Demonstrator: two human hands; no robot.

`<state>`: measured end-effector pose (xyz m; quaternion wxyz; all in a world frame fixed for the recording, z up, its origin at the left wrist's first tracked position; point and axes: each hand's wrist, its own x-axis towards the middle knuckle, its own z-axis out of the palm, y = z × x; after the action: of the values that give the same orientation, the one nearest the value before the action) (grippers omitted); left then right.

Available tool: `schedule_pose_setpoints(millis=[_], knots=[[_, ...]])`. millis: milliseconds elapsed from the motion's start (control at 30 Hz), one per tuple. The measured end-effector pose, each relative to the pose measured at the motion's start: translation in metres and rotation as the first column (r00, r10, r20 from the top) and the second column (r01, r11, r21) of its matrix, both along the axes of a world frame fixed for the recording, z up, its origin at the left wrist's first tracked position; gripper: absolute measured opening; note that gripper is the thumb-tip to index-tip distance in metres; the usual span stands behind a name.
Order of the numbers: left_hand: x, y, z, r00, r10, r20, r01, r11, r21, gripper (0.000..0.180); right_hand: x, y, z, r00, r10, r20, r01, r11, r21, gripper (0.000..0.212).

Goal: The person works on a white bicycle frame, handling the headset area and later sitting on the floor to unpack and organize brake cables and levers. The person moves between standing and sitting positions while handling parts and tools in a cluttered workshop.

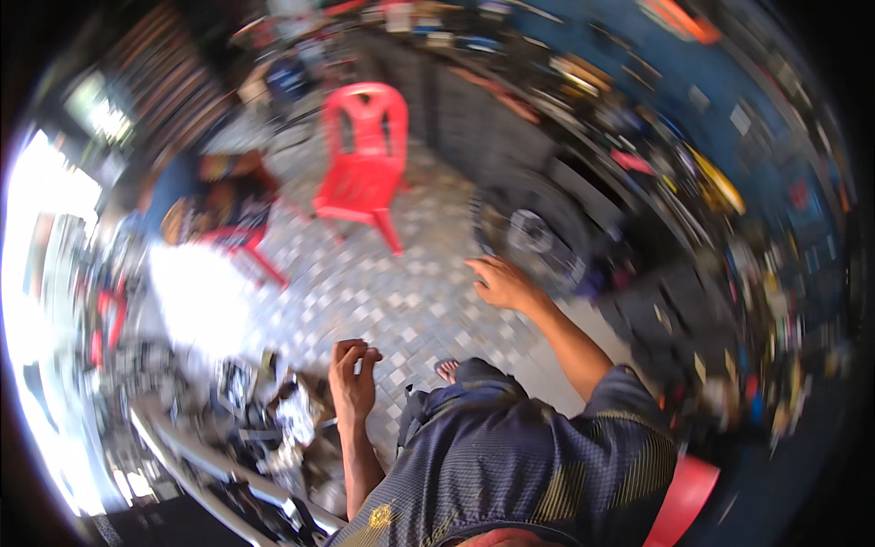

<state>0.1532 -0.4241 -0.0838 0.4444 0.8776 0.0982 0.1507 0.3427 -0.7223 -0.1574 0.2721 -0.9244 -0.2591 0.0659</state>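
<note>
Over the tiled floor (pixel 365 292), my right hand (pixel 501 281) reaches forward with its fingers stretched out and nothing in it. The nearest thing to it is a wheel with a dark tyre (pixel 533 230), just beyond the fingertips and apart from them. My left hand (pixel 354 376) is raised at the left of my body, its fingers loosely bent and no object seen in it. Close by on its left lies a heap of blurred metal and dark parts (pixel 283 406).
A red plastic chair (pixel 366 169) stands ahead. Left of it, a blurred dark and blue shape rests on another red seat (pixel 260 260). Metal bars (pixel 196 460) cross the lower left. A cluttered workbench (pixel 629 169) runs along the blue wall. Another red chair part (pixel 688 497) shows behind me.
</note>
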Motion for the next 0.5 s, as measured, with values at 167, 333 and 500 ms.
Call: schedule_pose_setpoints(millis=[167, 333, 500], knots=[[0.013, -0.069, -0.015, 0.897, -0.394, -0.199, 0.377, 0.919, -0.119, 0.056, -0.129, -0.144, -0.022, 0.934, -0.35, 0.068, 0.351, 0.937, -0.001, 0.051], [-0.01, -0.139, -0.038, 0.815, -0.552, -0.174, 0.579, 0.777, 0.247, 0.048, -0.273, -0.23, -0.033, 0.844, -0.496, -0.206, 0.432, 0.855, -0.289, 0.047], [-0.061, -0.214, -0.057, 0.676, -0.573, -0.463, 0.542, 0.813, -0.215, 0.046, -0.313, -0.292, -0.012, 0.78, -0.6, -0.178, 0.583, 0.8, -0.14, 0.048]])
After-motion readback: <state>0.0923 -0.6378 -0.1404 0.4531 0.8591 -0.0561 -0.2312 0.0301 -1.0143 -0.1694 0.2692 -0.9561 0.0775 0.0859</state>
